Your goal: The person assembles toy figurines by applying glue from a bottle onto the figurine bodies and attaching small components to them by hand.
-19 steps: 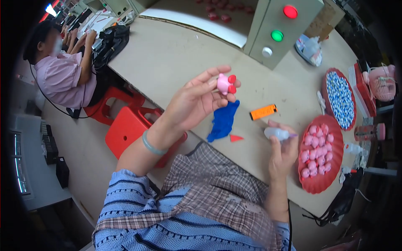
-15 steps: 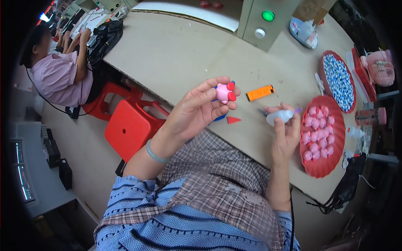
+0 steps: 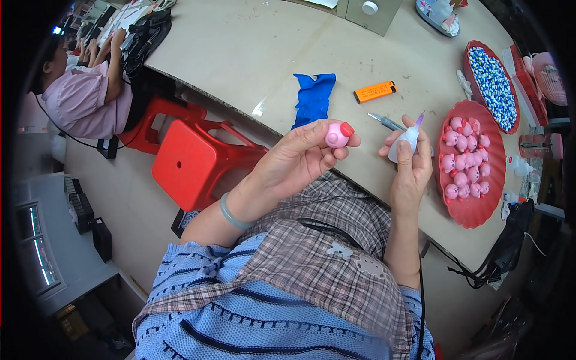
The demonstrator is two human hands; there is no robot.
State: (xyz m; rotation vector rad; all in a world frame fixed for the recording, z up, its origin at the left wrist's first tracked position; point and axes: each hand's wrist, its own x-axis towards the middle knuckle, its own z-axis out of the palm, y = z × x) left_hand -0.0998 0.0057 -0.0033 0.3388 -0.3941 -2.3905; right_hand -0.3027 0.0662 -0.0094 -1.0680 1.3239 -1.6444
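Turning in the left hand (image 3: 294, 159), the pink figurine (image 3: 337, 135) is now presenting a rounded pink side, with its red part pointing up and to the right; half a second ago, both red parts were facing right. The left thumb and fingers are clamping on the figurine, which is sitting well to the left of the red tray (image 3: 471, 215), clear of the surface (image 3: 234, 60).

The right hand (image 3: 414, 171) is holding a white squeeze bottle (image 3: 403, 147) just left of the red tray, its fingers closing around the body. The purple nozzle (image 3: 420, 117) is now pointing upward instead of sideways. The nozzle and figurine are remaining apart, so the two items are apparently being readied rather than joined.

The blue cloth (image 3: 314, 99), previously mostly covered by the left hand, is now lying largely exposed, left of the red tray and beyond the hand. A grey pen-like tool (image 3: 385, 122) is emerging more plainly between them; the right hand is hiding part of its length, so its type is remaining uncertain. A small red triangle is no longer showing, probably being covered by the left hand. The control box (image 3: 373, 15), beyond the red tray and to its left, is being cut off by the upper edge. The figurine's underside is staying hidden.
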